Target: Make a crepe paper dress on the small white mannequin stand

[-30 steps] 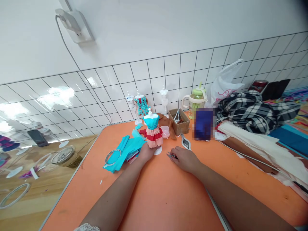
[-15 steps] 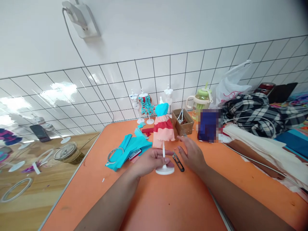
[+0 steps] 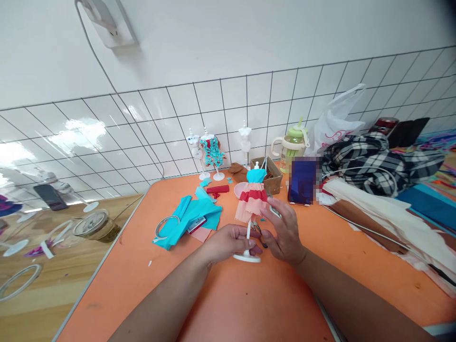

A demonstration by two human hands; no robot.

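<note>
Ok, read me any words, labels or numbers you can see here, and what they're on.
Nothing here reads clearly.
Too blurred: the pink print on the white plastic bag.
Pixelated, unreadable: the blue object.
Too small: the print on the card under the teal fabric.
No text: the dressed mannequin stand in the left hand.

Cloth: folded turquoise fabric pieces [image 3: 194, 214], just left of the left hand [image 3: 228, 243] on the orange tabletop [image 3: 249, 304].
Ring: silver metal hoop [image 3: 157, 229], touching the fabric's left edge.
Box: open brown cardboard box [image 3: 277, 176], beyond the right hand [image 3: 285, 232].
Bottle: green-lidded clear drink bottle [image 3: 294, 149], behind the box.
Plaid: black-and-white checked cloth [image 3: 370, 161], well right of the right hand.
</note>
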